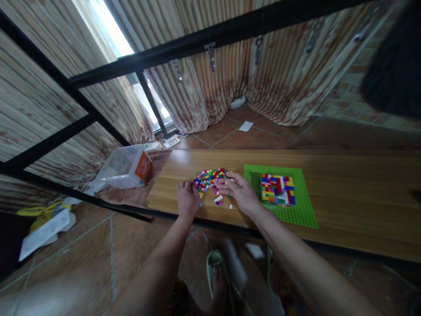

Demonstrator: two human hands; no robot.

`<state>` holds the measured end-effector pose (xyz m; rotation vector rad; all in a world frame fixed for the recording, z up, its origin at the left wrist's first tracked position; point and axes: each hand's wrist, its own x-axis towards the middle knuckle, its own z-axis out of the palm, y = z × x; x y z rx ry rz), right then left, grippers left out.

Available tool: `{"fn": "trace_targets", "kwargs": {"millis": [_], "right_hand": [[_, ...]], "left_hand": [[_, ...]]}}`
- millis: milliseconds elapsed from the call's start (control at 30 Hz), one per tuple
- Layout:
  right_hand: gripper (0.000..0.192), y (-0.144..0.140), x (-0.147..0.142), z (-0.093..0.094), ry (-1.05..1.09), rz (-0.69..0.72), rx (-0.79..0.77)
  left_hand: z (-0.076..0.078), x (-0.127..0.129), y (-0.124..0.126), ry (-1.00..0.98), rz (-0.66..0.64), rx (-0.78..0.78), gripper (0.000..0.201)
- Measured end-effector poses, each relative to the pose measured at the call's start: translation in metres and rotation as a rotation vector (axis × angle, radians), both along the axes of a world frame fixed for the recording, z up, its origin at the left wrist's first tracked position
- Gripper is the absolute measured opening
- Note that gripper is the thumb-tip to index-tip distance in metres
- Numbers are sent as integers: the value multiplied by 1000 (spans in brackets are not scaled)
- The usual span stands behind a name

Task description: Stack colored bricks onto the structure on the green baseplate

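Observation:
A heap of small coloured bricks (208,177) lies on the wooden board (345,197). My left hand (187,197) rests at the heap's left edge, fingers curled on the bricks. My right hand (238,189) lies palm down at the heap's right side, fingertips among the bricks. Whether either hand pinches a brick is too small to tell. A few loose bricks (219,199) sit between my hands. To the right lies a green baseplate (302,213) with a multicoloured block of stacked bricks (277,189) on it.
A clear plastic tub (123,169) with an orange label lies tipped over left of the board. Black metal bars (164,57) cross overhead. Curtains hang behind. White bags (46,230) lie on the tiled floor at left. My foot in a green slipper (215,267) shows below.

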<state>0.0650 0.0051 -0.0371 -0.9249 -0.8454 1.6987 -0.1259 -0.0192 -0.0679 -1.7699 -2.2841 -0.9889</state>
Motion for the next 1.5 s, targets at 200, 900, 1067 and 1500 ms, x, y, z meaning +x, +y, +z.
{"fn": "trace_targets", "kwargs": {"millis": [200,900,1067,1500], "right_hand": [[7,-4,1,6,43,20,-19],[20,-4,-4,13,-172,-47,-141],[19,-1,-1,12,-133,-13,-190],[25,-4,5,18,-172,133,-146]], "left_hand": [[2,0,0,8,2,-13,24],[1,-1,3,-4,11,-25,25],[0,-2,2,0,3,-8,24],[1,-1,2,4,2,-36,26]]}}
